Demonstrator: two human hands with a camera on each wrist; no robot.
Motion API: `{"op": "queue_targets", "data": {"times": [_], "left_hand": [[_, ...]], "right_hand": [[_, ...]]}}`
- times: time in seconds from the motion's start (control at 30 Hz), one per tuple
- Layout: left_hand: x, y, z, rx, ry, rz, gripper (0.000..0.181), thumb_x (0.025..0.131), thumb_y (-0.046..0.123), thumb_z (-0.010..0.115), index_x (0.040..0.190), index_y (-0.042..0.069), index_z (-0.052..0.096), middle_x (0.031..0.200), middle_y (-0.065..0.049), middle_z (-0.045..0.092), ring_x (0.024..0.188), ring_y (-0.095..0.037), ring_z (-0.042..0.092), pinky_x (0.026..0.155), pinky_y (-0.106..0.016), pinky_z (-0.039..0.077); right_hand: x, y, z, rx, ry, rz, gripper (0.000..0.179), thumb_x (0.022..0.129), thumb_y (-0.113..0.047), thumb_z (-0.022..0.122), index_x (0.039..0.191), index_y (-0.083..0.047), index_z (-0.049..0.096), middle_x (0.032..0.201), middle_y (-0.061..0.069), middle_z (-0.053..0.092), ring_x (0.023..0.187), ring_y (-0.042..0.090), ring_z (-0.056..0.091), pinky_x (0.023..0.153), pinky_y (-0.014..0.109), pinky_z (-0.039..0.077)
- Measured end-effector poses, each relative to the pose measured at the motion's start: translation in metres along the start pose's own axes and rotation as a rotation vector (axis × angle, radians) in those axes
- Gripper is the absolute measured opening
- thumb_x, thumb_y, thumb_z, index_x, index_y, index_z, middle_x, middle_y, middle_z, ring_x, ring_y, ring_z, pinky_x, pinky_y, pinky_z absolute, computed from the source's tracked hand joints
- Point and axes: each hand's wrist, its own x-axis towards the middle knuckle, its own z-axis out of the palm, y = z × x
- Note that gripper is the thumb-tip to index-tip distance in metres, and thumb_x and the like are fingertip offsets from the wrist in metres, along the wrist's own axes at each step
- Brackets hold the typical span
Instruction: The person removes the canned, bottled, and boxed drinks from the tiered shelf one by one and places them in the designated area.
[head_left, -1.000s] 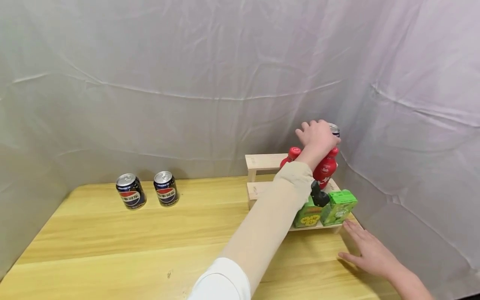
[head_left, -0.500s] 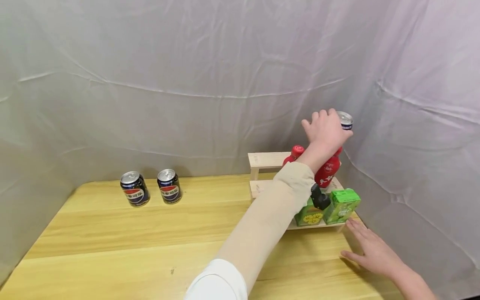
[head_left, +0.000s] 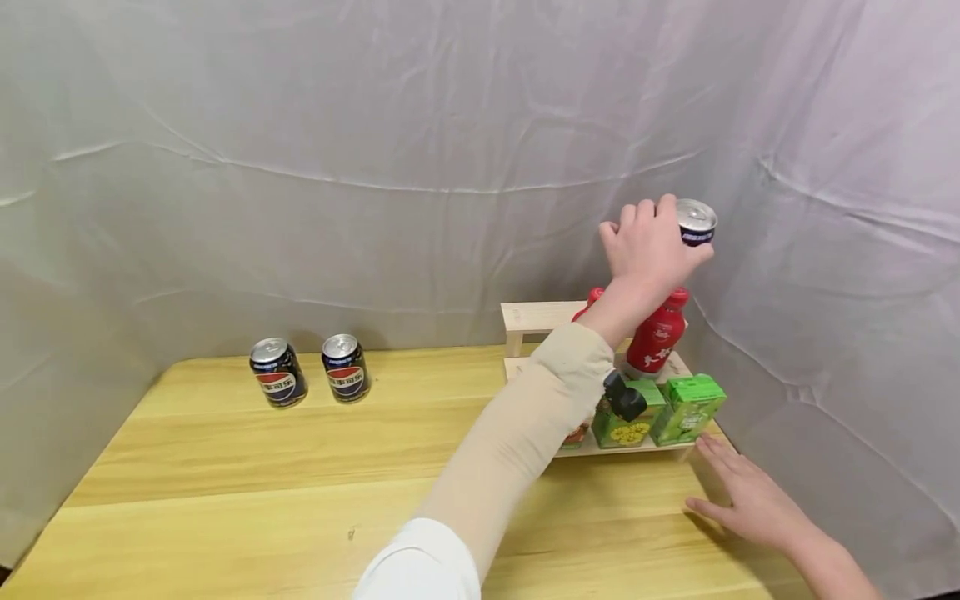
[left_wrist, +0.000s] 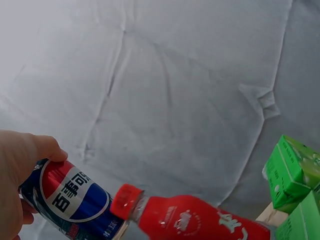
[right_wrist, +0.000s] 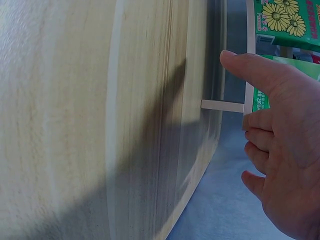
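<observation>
A dark blue Pepsi can (head_left: 696, 220) is held upright in my left hand (head_left: 651, 247), above the top tier of a wooden tiered shelf (head_left: 542, 315). In the left wrist view the thumb and fingers curl round the can's upper part, and its lower end is close to the red cap of a bottle (left_wrist: 192, 218). A second red bottle (head_left: 591, 302) is mostly hidden behind my left forearm. My right hand (head_left: 753, 502), fingers extended, is at the shelf's front right corner, beside a green drink carton (head_left: 688, 408). Whether its fingertips touch the shelf is hard to tell.
Two more Pepsi cans (head_left: 278, 372) stand at the back left of the wooden table (head_left: 247, 500). Another green carton with yellow flowers (head_left: 630, 417) sits on the lowest tier, with a further carton partly covered by the sleeve. Grey cloth (head_left: 420, 167) hangs behind and at the sides.
My left hand has risen with the Pepsi can, which now shows more above the shelf. The right hand stays about where it was; the whole view has shifted slightly.
</observation>
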Motion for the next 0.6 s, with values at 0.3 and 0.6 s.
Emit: {"op": "queue_targets", "data": {"times": [0.3, 0.6], "left_hand": [[-0.004, -0.024, -0.014, -0.029, 0.130, 0.047, 0.061, 0.079, 0.069, 0.057, 0.131, 0.036, 0.050, 0.121, 0.016, 0.060, 0.112, -0.004, 0.049, 0.088, -0.032, 0.036], [-0.009, -0.052, -0.023, -0.052, 0.230, 0.074, 0.064, 0.078, 0.065, 0.061, 0.132, 0.032, 0.052, 0.123, 0.012, 0.061, 0.113, -0.009, 0.051, 0.088, -0.032, 0.038]], "right_hand": [[0.001, 0.002, 0.000, -0.009, 0.015, -0.007, 0.092, 0.079, -0.042, 0.076, 0.145, 0.008, 0.036, 0.147, 0.030, 0.039, 0.140, -0.009, -0.006, 0.106, 0.005, -0.015], [0.003, 0.002, 0.000, 0.000, 0.013, -0.017, 0.091, 0.079, -0.041, 0.076, 0.145, 0.008, 0.037, 0.148, 0.029, 0.039, 0.137, -0.015, -0.009, 0.105, 0.004, -0.015]]}}
